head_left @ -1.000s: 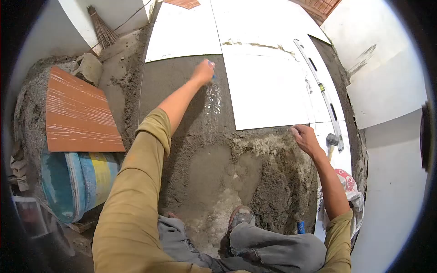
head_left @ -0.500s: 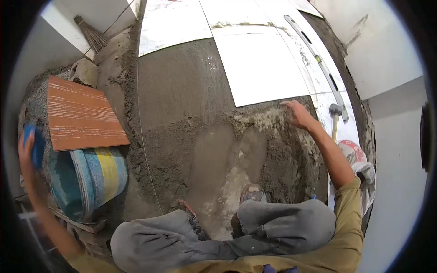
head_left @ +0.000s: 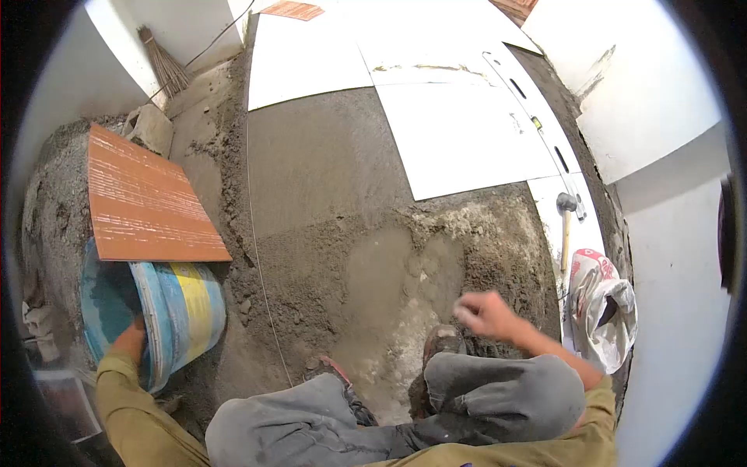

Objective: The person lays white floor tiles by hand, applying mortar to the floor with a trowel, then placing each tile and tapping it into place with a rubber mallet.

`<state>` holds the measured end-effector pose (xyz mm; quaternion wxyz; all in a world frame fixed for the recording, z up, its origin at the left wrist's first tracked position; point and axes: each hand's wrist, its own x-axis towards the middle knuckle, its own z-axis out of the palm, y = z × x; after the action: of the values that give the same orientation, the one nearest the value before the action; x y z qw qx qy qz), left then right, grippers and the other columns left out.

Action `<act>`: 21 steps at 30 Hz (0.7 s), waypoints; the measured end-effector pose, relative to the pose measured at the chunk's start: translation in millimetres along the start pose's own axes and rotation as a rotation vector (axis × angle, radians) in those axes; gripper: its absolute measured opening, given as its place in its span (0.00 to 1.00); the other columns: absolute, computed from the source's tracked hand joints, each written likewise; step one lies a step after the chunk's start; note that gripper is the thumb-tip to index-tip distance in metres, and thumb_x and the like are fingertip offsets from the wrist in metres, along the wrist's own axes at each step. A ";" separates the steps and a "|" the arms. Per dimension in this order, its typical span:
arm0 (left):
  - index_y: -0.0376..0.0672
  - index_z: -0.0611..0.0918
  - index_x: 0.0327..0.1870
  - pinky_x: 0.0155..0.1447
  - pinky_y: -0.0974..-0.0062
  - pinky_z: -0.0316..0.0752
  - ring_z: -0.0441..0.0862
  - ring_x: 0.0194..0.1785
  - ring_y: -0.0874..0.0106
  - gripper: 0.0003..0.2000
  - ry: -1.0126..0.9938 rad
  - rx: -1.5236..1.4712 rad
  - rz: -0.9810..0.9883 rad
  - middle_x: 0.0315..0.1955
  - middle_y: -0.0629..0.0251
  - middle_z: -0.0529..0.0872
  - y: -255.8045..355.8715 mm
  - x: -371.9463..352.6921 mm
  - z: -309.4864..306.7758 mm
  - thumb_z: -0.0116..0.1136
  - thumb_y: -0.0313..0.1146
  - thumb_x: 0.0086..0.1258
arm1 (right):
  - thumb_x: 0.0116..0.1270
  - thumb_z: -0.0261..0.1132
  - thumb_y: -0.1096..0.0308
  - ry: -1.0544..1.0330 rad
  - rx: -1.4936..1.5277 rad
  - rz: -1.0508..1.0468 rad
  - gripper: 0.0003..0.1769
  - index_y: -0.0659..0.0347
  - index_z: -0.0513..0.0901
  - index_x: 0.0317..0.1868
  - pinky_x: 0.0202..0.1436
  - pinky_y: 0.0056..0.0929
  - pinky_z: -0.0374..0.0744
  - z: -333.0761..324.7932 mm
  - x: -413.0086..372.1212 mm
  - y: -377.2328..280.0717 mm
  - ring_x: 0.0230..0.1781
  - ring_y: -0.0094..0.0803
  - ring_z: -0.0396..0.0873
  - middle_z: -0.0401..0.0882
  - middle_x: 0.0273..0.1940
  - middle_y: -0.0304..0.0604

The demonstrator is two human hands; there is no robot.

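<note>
Blue-and-yellow plastic bucket (head_left: 183, 311) sits at the floor's left edge, tipped toward the person, beside the left knee. Left hand (head_left: 131, 338) is down inside its mouth. Its fingers are hidden by the rim, so I can't tell whether they're spread or closed, or what they touch. Orange ribbed square tile (head_left: 148, 198) lies flat just behind the bucket, one corner over its rim.

Floor: grey wet mortar bed (head_left: 327, 179), smooth at the far part, rough and lumpy near the feet. A thin string line (head_left: 261, 257) runs along its left side. White glossy floor tiles (head_left: 459, 136) are laid beyond and to the right. A long white spirit level (head_left: 537, 124) lies on them, with a wooden-handled mallet (head_left: 566, 218) at its near end. A crumpled white-and-red bag (head_left: 603, 307) is by the right wall. White plastered walls (head_left: 669, 93). Twig broom (head_left: 163, 62) in the far left corner.

Right hand (head_left: 482, 314) is in the air above the right knee, over rough mortar. It's motion-blurred; fingers look loosely curled, can't tell if they hold anything.
</note>
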<state>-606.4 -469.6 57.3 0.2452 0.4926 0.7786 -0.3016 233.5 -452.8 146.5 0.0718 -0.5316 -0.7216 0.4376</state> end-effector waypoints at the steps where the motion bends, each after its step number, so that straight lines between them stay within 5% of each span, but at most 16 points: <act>1: 0.35 0.81 0.49 0.53 0.50 0.76 0.78 0.52 0.45 0.15 -0.026 -0.015 -0.004 0.47 0.47 0.82 1.6 -0.7 -1.3 0.58 0.32 0.63 | 0.69 0.63 0.62 -0.021 0.054 0.034 0.13 0.63 0.85 0.45 0.43 0.42 0.83 20.4 -10.1 3.3 0.35 0.49 0.87 0.86 0.36 0.56; 3: 0.36 0.81 0.51 0.53 0.50 0.76 0.79 0.52 0.46 0.17 -0.083 -0.064 -0.008 0.47 0.49 0.83 4.1 -9.0 -7.0 0.58 0.32 0.62 | 0.70 0.64 0.66 -0.017 0.106 0.091 0.11 0.64 0.85 0.44 0.42 0.34 0.81 60.4 -24.8 8.9 0.34 0.32 0.84 0.86 0.34 0.49; 8: 0.38 0.80 0.54 0.52 0.50 0.78 0.80 0.52 0.50 0.20 -0.246 -0.410 -0.058 0.48 0.53 0.83 14.6 -59.6 -38.2 0.59 0.32 0.59 | 0.70 0.65 0.63 -0.208 0.339 0.067 0.11 0.62 0.84 0.46 0.39 0.30 0.77 125.8 -34.2 34.4 0.33 0.27 0.79 0.84 0.31 0.45; 12: 0.40 0.80 0.57 0.52 0.49 0.80 0.81 0.52 0.53 0.24 -0.252 -1.199 -0.160 0.48 0.56 0.84 11.1 -156.8 -79.9 0.60 0.32 0.56 | 0.70 0.66 0.62 -0.300 0.421 0.296 0.12 0.61 0.85 0.44 0.37 0.26 0.75 132.1 -31.2 32.2 0.33 0.18 0.76 0.83 0.31 0.34; 15: 0.41 0.79 0.60 0.50 0.53 0.83 0.83 0.51 0.56 0.26 0.046 -1.903 0.253 0.47 0.56 0.84 -38.6 -213.3 -81.0 0.61 0.39 0.57 | 0.70 0.66 0.61 -0.307 0.549 0.204 0.12 0.61 0.86 0.43 0.38 0.25 0.76 157.4 -27.7 69.9 0.33 0.18 0.76 0.83 0.31 0.33; 17: 0.41 0.76 0.63 0.54 0.55 0.83 0.83 0.52 0.59 0.30 0.259 -1.857 0.479 0.49 0.55 0.83 5.6 -284.9 -132.3 0.60 0.48 0.61 | 0.71 0.65 0.61 -0.301 0.633 0.242 0.12 0.61 0.86 0.43 0.39 0.25 0.77 170.3 -23.9 83.1 0.33 0.19 0.77 0.83 0.31 0.32; 19: 0.44 0.71 0.69 0.46 0.63 0.85 0.87 0.44 0.61 0.31 0.434 -1.733 0.605 0.51 0.53 0.84 35.8 -321.7 -175.6 0.53 0.54 0.71 | 0.69 0.66 0.61 -0.236 0.596 0.239 0.12 0.62 0.86 0.42 0.40 0.27 0.77 174.1 -27.7 86.9 0.33 0.21 0.78 0.84 0.30 0.35; 21: 0.45 0.68 0.71 0.47 0.65 0.86 0.86 0.47 0.62 0.33 0.437 -1.569 0.634 0.53 0.51 0.83 71.0 -341.4 -216.7 0.50 0.59 0.74 | 0.68 0.66 0.60 -0.228 0.517 0.264 0.13 0.62 0.86 0.41 0.40 0.28 0.78 156.3 -26.3 58.8 0.33 0.22 0.78 0.84 0.30 0.36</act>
<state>-425.1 -503.2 424.1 0.4311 0.4219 0.6175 0.5049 197.2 -558.3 19.6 0.0661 -0.5322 -0.5146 0.6690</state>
